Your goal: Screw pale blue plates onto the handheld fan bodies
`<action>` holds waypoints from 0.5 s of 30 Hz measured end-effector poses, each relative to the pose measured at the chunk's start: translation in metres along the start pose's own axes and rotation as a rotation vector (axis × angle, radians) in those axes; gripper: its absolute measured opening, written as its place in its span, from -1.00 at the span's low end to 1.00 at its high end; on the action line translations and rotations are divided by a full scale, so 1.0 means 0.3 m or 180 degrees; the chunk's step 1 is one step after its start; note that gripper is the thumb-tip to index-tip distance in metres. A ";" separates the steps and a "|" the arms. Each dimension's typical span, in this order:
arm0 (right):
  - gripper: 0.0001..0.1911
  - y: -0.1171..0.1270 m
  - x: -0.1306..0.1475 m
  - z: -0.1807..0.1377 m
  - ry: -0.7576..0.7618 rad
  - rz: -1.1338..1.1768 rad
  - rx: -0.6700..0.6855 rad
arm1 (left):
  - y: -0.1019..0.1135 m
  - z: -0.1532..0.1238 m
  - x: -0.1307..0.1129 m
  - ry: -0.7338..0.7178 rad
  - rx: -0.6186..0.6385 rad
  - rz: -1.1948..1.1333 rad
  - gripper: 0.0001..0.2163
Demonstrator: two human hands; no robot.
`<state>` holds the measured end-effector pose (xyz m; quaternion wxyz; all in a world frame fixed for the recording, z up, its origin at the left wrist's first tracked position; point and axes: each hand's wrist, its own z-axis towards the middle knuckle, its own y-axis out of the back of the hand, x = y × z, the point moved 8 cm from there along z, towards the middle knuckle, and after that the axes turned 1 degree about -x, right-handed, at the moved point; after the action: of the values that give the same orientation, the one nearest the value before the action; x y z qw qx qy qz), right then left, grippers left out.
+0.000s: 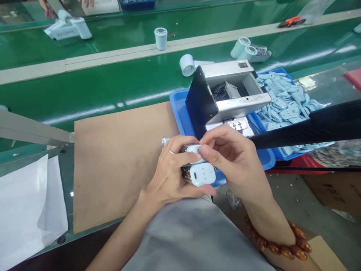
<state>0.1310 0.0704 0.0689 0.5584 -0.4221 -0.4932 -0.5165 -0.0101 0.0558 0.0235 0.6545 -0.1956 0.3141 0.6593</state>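
My left hand (172, 169) is wrapped round two small light-blue plastic devices, side by side, with dark circuit boards showing behind their end pieces. The lower device (203, 174) has an oval face with a dark slot and several small holes. On the upper device a light-blue plastic cover (195, 149) is pinched at its edge by the thumb and fingers of my right hand (225, 150). A round light-blue end (164, 142) sticks out beyond the left fingers. The palm hides the rest of both devices.
A metal machine (237, 90) stands in a blue tray (177, 109), beside a blue bin heaped with light-blue plastic covers (284, 101). Brown cardboard (121, 169) lies at left near white paper (31, 210). Light-blue cylinders (161, 38) stand about the green conveyor (113, 82). A co-worker's fingers (89, 3) show beyond.
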 end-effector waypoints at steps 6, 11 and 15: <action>-0.90 0.121 0.067 -0.132 0.1607 -0.0996 -0.2147 | 0.010 0.024 -0.004 -0.0041 0.0054 0.0042 -0.48; -0.74 0.405 -0.009 -0.157 0.1844 -0.0824 -0.2505 | 0.026 0.042 -0.013 -0.0065 0.0171 -0.0125 -0.49; -0.50 0.443 -0.022 -0.079 0.2116 -0.0656 -0.1216 | 0.023 0.047 -0.009 0.0006 0.0236 -0.0065 -0.46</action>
<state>0.2658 0.0627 0.0637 0.5442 -0.2764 -0.2205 -0.7608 -0.0145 0.0635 0.0366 0.6677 -0.1749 0.3369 0.6403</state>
